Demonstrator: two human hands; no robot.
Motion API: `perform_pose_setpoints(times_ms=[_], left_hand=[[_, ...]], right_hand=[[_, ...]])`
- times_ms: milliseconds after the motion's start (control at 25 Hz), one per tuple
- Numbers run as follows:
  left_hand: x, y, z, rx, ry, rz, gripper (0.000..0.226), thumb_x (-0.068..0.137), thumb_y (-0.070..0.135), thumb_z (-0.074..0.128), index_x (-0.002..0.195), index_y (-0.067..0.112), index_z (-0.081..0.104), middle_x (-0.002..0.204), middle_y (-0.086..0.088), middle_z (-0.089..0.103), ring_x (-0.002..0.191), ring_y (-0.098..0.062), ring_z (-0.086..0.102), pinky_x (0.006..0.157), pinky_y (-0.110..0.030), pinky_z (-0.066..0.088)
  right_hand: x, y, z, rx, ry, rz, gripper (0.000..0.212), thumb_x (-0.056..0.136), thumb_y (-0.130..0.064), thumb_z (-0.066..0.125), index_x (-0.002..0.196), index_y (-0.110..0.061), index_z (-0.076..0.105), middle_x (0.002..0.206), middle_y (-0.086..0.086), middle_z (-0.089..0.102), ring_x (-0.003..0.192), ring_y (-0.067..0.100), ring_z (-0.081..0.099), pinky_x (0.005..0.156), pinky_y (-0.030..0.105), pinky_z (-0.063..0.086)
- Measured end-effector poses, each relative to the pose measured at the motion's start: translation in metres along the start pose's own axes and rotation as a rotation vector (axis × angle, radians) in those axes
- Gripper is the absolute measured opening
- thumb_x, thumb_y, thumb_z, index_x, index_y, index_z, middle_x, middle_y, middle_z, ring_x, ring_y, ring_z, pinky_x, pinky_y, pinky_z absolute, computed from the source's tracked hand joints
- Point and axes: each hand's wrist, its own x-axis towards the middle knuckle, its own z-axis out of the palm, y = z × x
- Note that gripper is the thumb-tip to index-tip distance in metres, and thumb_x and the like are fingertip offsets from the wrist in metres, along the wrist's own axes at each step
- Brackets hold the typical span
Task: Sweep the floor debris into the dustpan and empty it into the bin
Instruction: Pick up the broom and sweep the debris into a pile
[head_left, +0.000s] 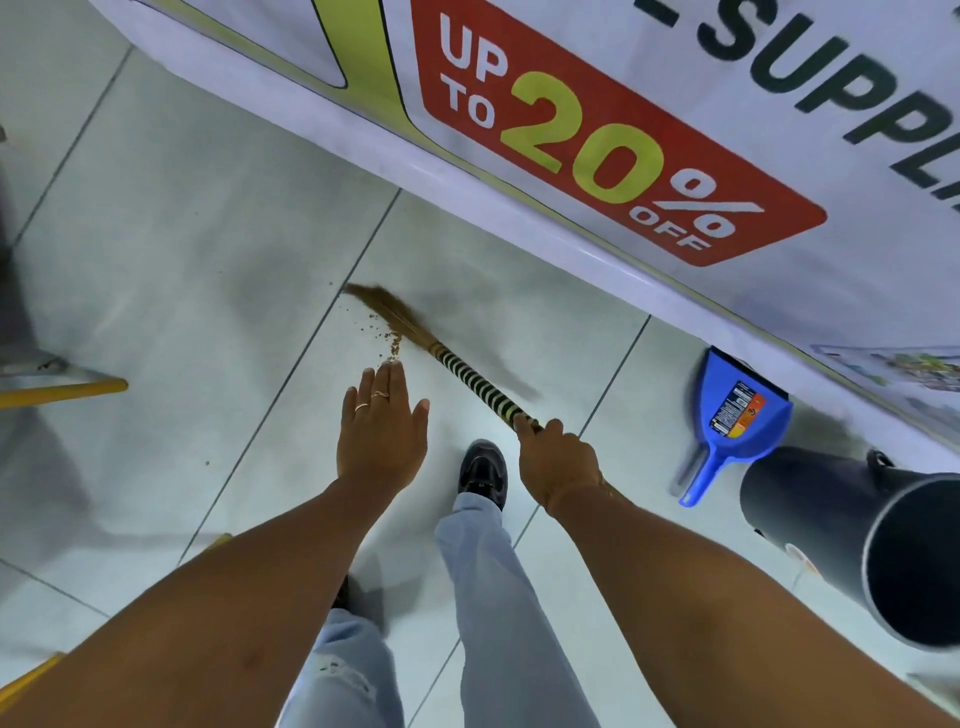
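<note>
- The right hand (556, 460) is closed around the near end of the broom (452, 364), gripping the black-and-white banded handle from above.
- The left hand (382, 434) holds nothing; it hangs palm down over the floor (171, 249) with the fingers stretched out and close together, two rings on them.
- The broom's long axis runs on a diagonal from the right hand up and to the left, with the brown bristle head pointing away from the person and its blurred tip on a tile joint.
- A small trail of brown debris (387, 340) lies on the tile just beside the bristles, just past the left fingertips.
- A dark shoe (483, 470) and pale jeans show between the two forearms.
- The blue dustpan (735, 415) lies on the floor to the right of the broom, well apart from the debris, its handle pointing toward the person and its mouth at the foot of the printed banner (623, 156).
- The dark bin (852, 535) sits at the right edge of the floor, just beside the dustpan handle, its open mouth facing the lower right.
- The banner runs diagonally along the far side of the floor.
</note>
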Motion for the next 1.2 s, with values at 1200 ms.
perform_pose_setpoints(times_ms=[1200], left_hand=[[-0.027,-0.337,-0.061,0.172,-0.01,0.274,0.057,0.096,0.029,0.039,0.14,-0.004,0.026,0.145,-0.027,0.036,0.137,-0.039,0.03,0.114,-0.049,0.024]], right_hand=[[-0.03,-0.397,0.095,1.07,-0.063,0.533,0.034,0.096,-0.018,0.037,0.123,-0.005,0.053,0.121,0.015,0.064,0.111,0.032,0.061,0.09,0.036,0.049]])
